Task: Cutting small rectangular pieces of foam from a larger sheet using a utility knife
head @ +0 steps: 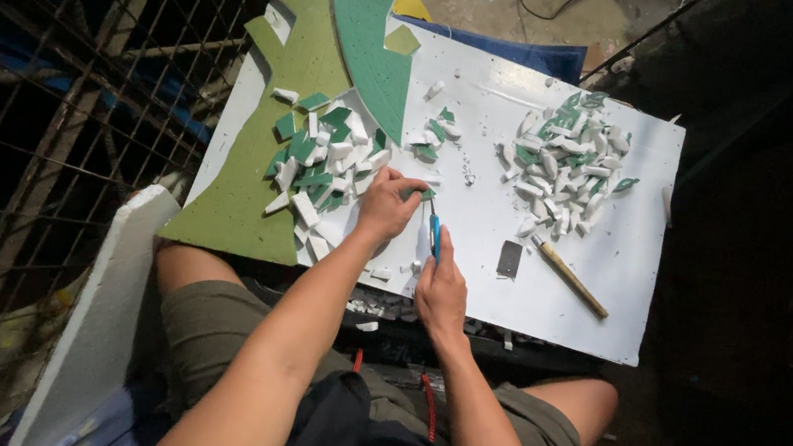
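**Foam piece being cut on white board**

The white board [489, 124] lies across the person's lap and serves as the reference. On its left edge lies a large green foam shape [276, 138]. Just right of that shape sits a heap of green-and-white offcuts [324, 159]; a second heap [570, 164] lies toward the board's far right. Below that heap lie a wooden-handled tool [569, 277] and a small dark blade [509, 258].

At the board's centre, the left hand [387, 204] is closed on a small green piece [417, 193], pinning it down. The right hand [442, 291] is clenched round a blue knife [435, 233], tip beside the piece.

Judgement: a clean cut needs firm downward hold, fingertips clear of the blade line.
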